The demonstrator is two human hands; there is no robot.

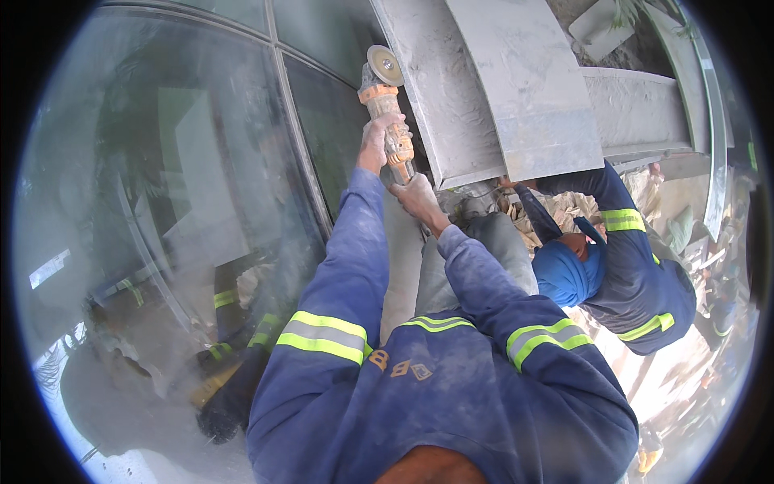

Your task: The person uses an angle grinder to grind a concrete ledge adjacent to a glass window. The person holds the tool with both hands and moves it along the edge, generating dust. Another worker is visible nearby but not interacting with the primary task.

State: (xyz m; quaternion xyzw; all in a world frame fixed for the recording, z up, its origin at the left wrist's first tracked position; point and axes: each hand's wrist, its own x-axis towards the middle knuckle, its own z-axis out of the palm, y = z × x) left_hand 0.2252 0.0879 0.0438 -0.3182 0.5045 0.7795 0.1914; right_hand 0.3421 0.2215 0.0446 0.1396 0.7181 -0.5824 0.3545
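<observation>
An orange angle grinder [398, 143], coated in pale dust, is gripped in both of my hands. Around its body, behind the head, wraps my left hand [377, 140]. My right hand [420, 201] is closed on the narrow rear end. The round disc [385, 65] sits at the far tip, close against the left edge of a dusty grey trough-like panel [443, 97]. Whether the disc touches that edge, I cannot tell. A flat grey sheet [536, 89] lies over the panel's right side. Dust covers my hands and sleeves.
Framed glass panes [242, 105] rise along my left, reflecting the scene. To the right a co-worker [621, 266] in a blue head covering bends low, one hand near the sheet's lower edge. Rubble and dry leaves [677, 323] litter the ground there. A long metal strip [716, 161] stands beyond.
</observation>
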